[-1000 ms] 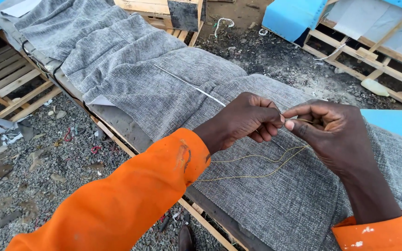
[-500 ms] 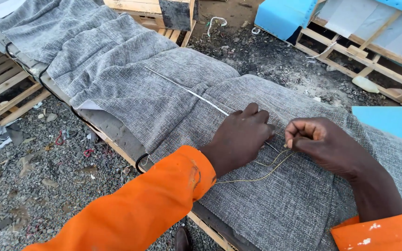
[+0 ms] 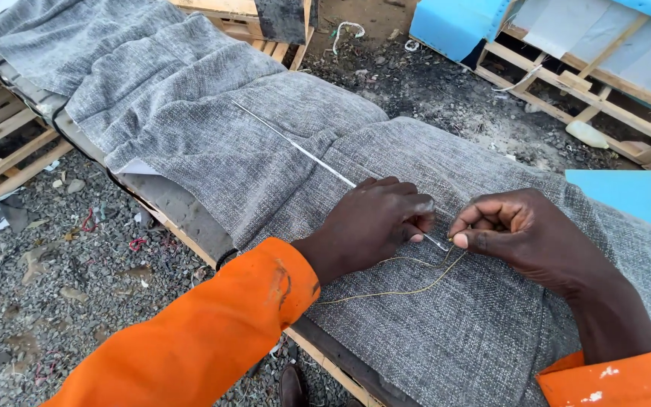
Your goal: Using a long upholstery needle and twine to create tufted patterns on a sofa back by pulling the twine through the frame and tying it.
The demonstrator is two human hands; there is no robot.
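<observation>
A person in orange sleeves is pinching a long upholstery needle flat against grey fabric with the left hand, steadying its eye while the right hand is gripping tan thread.

No packages, labels, signs or screens

Nothing of that kind shows anywhere in the head view (only a small pale bottle-like thing lies on the gravel at upper right).
</observation>
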